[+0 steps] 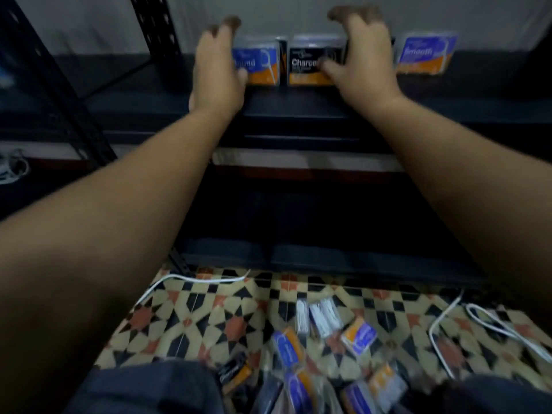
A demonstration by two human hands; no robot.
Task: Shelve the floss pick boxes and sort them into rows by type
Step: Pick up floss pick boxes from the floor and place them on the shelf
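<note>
Three floss pick boxes stand on the dark metal shelf: a blue box, a black charcoal box, a blue smooth box. More boxes and white cables lie on the patterned tile floor.

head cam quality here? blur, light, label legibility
Head view: dim overall, the shelf nearly black; both hands motion-smeared, left hand, right hand; "Charcoal" box label readable; floor boxes blurred; wide-angle bending at edges.

The shelf is dark, matt painted metal with perforated uprights; the floss pick boxes are glossy clear plastic over printed card labels; the floor is smooth patterned tile; the cable is white plastic
</note>
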